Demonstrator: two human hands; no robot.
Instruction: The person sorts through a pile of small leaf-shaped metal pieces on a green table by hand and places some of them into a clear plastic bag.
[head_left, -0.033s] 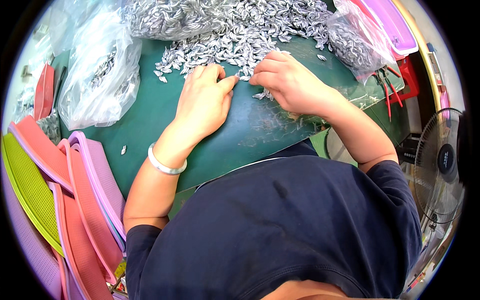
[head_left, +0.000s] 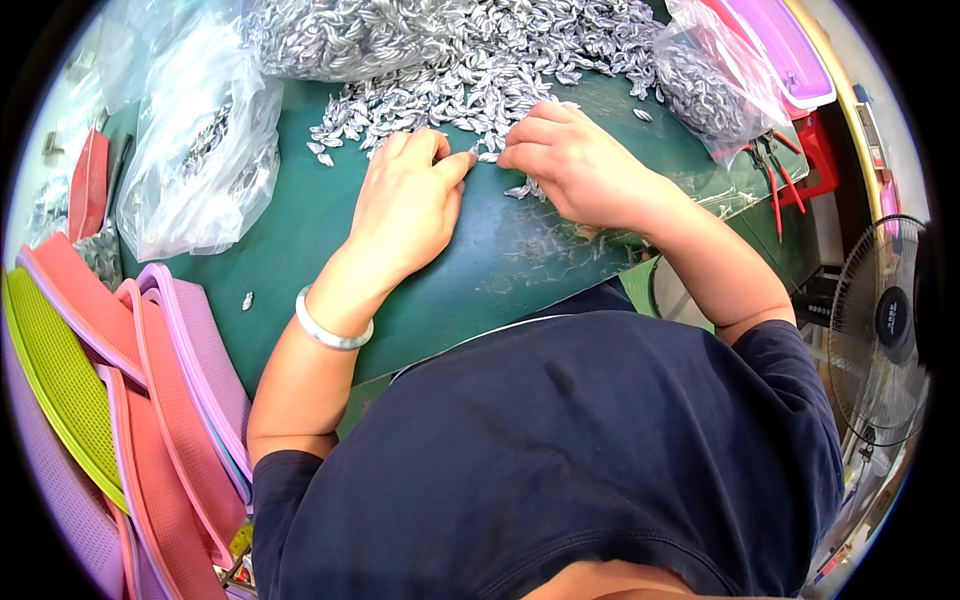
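Observation:
Both my hands work at the near edge of a heap of small grey, shiny, spindle-shaped pieces (head_left: pixel 490 85) on the green table (head_left: pixel 310 235). My left hand (head_left: pixel 408 195), a pale bangle (head_left: pixel 332 328) at its wrist, is curled with thumb and forefinger drawn together beside a grey piece. Opposite it, a small gap away, my right hand (head_left: pixel 575 165) has its fingers pinched, their tips close to the same spot. What either pinch holds is too small or hidden to make out. A few more pieces (head_left: pixel 526 189) lie under the right hand.
Clear plastic bags with grey pieces stand at the left (head_left: pixel 200 160), far middle (head_left: pixel 340 45) and right (head_left: pixel 715 100). Red-handled pliers (head_left: pixel 773 180) lie at the right edge, near a purple bin (head_left: pixel 790 50). Stacked coloured baskets (head_left: pixel 165 400) crowd the left; a fan (head_left: pixel 890 325) stands right.

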